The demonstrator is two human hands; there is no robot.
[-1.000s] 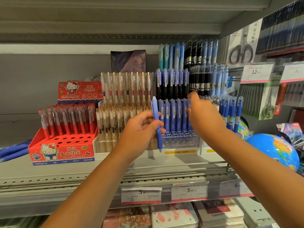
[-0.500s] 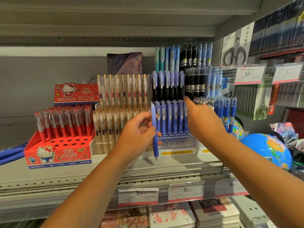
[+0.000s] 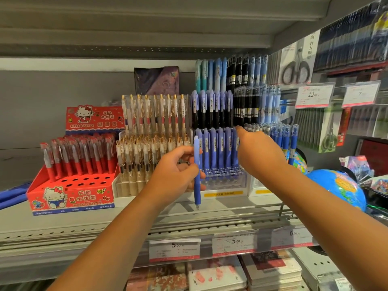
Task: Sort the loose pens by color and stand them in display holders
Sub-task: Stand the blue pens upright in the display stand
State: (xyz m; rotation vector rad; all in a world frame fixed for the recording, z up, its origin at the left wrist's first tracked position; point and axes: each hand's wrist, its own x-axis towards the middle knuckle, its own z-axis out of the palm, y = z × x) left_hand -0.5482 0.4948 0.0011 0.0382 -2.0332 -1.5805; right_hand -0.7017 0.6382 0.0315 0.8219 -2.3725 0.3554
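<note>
Pen (image 3: pixel 197 173), blue, held upright with tip down, just in front of the left end of the blue row (image 3: pixel 218 148) and not yet seated in any socket. It is pinched at mid-barrel between the curled fingers and thumb of the left hand (image 3: pixel 176 171). The right hand (image 3: pixel 258 152) is stretched to the right end of the same row, forefinger straight at the pen tops. Its other fingers are hidden behind the hand, so it cannot be told whether anything is held.

Likely faults:
- The pen may be let slip onto the shelf (image 3: pixel 63 225) if the pinch is loosened before the tip is guided into a socket.
- The tip may be caught on the rim of the clear holder (image 3: pixel 222 183).
- Neighbouring pens may be tilted or knocked over by pressure from the right hand.
- The pen may be misfiled in the tier above (image 3: pixel 212 108), where similar blue caps are carried on black barrels.

Legible writing:
- "HELLO KITTY" is read on the red box (image 3: pixel 71 196), beside Chinese characters.
- "5.00" is read on two shelf tags (image 3: pixel 175 248) (image 3: pixel 235 242).
- "6.00", "12.00" and "7" are read on tags further right.
- The print on the holder's yellow strip is too small to be read
</note>
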